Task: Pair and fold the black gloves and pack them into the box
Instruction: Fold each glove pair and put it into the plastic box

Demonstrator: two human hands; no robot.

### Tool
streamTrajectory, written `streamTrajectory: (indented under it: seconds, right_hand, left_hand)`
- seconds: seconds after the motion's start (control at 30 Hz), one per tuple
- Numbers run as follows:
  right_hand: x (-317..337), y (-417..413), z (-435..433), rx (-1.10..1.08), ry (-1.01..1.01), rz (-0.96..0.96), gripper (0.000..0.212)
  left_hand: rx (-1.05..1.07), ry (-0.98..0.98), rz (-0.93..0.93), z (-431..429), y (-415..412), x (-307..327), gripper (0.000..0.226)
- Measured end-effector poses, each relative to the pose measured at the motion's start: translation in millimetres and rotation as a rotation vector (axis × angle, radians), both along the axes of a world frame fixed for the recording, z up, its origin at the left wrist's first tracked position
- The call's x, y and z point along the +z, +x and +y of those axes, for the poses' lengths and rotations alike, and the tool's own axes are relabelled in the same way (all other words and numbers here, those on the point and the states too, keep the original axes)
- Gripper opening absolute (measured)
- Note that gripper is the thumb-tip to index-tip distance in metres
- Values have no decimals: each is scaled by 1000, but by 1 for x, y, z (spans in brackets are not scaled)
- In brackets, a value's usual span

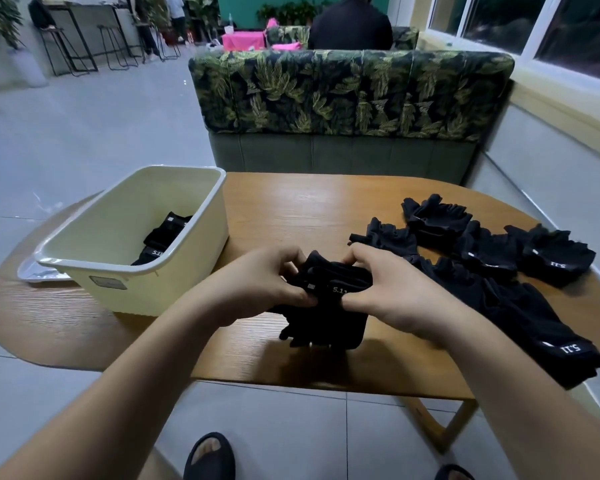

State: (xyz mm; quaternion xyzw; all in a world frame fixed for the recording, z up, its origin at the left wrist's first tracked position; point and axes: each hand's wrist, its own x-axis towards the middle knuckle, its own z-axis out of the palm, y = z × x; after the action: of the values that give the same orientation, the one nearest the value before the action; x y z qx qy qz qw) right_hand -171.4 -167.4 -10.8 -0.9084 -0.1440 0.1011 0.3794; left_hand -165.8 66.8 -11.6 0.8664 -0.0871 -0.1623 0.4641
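Dial: clock directions are read on the table top [309,209], centred on the held pair, with 6 o'clock toward the person.
Tray [37,271]: a silvery edge shows at 9 o'clock, tucked under the box's left side.
Box [94,242]: it stands open-topped at 10 o'clock, close to the left hand, probably so that a finished pair needs only a short drop.
Packed gloves [163,237]: they lie inside the box against its right wall, with the long axis from 1 to 7 o'clock and the white label at the 7 o'clock end.
Left hand [257,282]: its fingers curl round the pair's left edge and pinch it, which seems meant to keep the two layers squared.
Held pair [329,306]: the black gloves are stacked together and raised just over the table's near edge between both hands. The long axis runs 12 to 6, the finger ends hang toward 6 to 7 o'clock, and the "5.11" label faces up. The fold looks half made.
Right hand [392,292]: thumb and fingers pinch the pair's right edge, mirroring the other hand, likely to turn the upper part over.
Loose gloves [492,265]: they are spread from 1 to 4 o'clock within the right hand's reach, not yet paired. The nearest lies 10 to 4, with its labelled cuff at 4.
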Motion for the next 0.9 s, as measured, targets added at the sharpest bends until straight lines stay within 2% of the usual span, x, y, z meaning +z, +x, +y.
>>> streamTrajectory:
  seconds: [0.13, 0.23, 0.37, 0.47, 0.57, 0.6, 0.63, 0.77, 0.83, 0.9]
  right_hand:
    - [36, 18, 15, 4, 29, -90, 25]
    - [72, 36, 39, 16, 46, -225, 25]
    - [114, 58, 79, 8, 96, -362, 26]
    - [126, 72, 105, -1, 209, -339, 25]
    - [127, 81, 123, -25, 286, -278, 24]
    - [127, 83, 128, -29, 305, -262, 24]
    - [127, 85, 132, -31, 325, -248, 25]
    - [131, 89, 148, -33, 462, -165, 32]
    - [135, 88, 157, -20, 550, -69, 39]
    - [136, 88, 165, 12, 584, 5, 45]
  left_hand:
    - [20, 10, -139, 15, 11, 41, 26]
    - [64, 36, -277, 34, 22, 78, 28]
    - [184, 145, -511, 71, 35, 122, 34]
    - [350, 245, -718, 95, 29, 133, 42]
    - [551, 277, -939, 105, 2, 125, 33]
    - [582, 244, -918, 106, -6, 120, 26]
    - [587, 184, -821, 106, -12, 115, 20]
    - [505, -322, -186, 103, -12, 99, 26]
    - [529, -540, -53, 108, -3, 98, 31]
    - [521, -653, -5, 115, 7, 99, 36]
